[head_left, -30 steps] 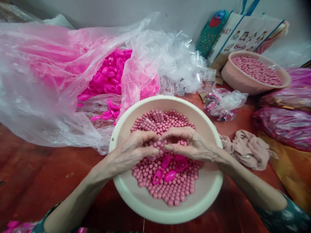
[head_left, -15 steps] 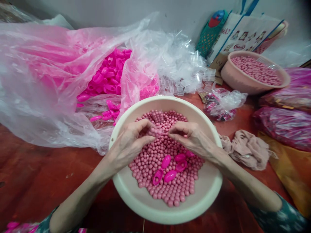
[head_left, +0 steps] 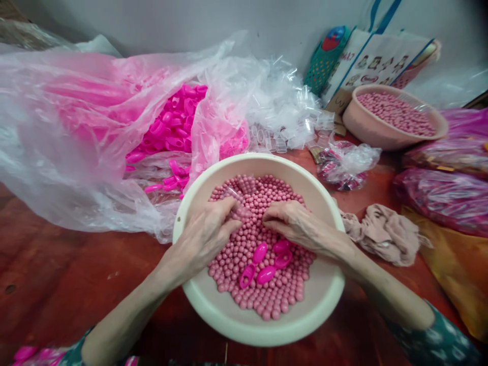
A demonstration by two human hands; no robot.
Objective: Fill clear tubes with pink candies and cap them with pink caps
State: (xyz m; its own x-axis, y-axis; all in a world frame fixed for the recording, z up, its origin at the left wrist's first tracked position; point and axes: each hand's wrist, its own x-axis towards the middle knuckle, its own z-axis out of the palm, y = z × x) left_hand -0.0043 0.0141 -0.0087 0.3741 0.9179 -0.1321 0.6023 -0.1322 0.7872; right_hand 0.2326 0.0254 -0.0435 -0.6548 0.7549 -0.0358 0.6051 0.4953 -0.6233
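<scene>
A cream bowl (head_left: 251,160) in front of me holds several small pink balls (head_left: 267,300) and a few bright pink caps (head_left: 263,256). My left hand (head_left: 204,239) lies on the balls at the bowl's left, fingertips closed on a small clear plastic tube (head_left: 243,210). My right hand (head_left: 299,226) rests on the balls at the right. Its fingers are bent down just right of the tube, and what they hold is hidden.
A big plastic bag of bright pink caps (head_left: 175,124) lies at the left, with a heap of clear plastic tubes (head_left: 282,107) behind the bowl. A second bowl of pink balls (head_left: 377,136), a cloth (head_left: 385,234), filled bags (head_left: 450,198) and a printed bag (head_left: 375,61) crowd the right.
Both hands have moved from the bowl's middle toward its far side and lowered onto the balls. The clear tube went with them.
</scene>
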